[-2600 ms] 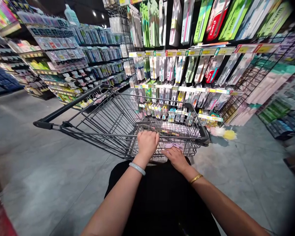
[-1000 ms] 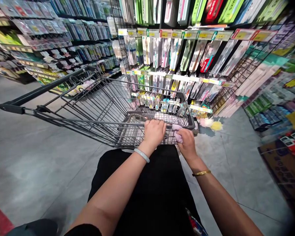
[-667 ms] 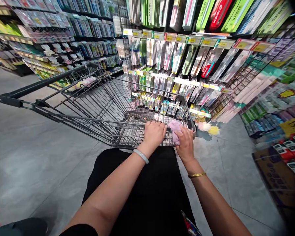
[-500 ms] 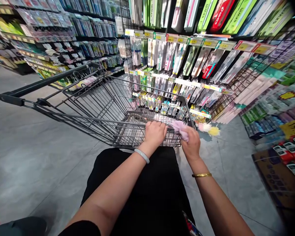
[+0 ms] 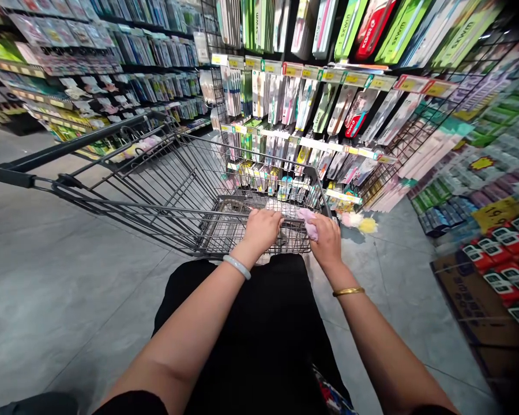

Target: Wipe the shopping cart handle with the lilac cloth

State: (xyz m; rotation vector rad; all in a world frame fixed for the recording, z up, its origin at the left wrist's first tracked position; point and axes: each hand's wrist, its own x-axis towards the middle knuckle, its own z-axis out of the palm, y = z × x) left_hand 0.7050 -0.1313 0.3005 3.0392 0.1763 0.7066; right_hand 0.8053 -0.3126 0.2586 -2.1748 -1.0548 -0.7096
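Note:
A dark wire shopping cart stands in front of me, its long handle bar sticking out to the left. My left hand is closed over the cart's near top rim. My right hand is closed on a small pink cloth and presses it against the same rim, close to the cart's right corner. The two hands are a short gap apart. A pale bangle sits on my left wrist and a gold one on my right.
Racks of hanging toothbrush packs stand right behind the cart. More stocked shelves run along the left. Pink and yellow puffs lie on the floor by the rack. Cardboard boxes of red packs sit at right. Grey tile floor spreads left.
The view has swung left and the cart has turned with it. My right hand has rubbed the pink cloth along the rim from the middle toward the right corner; my left hand has kept its grip.

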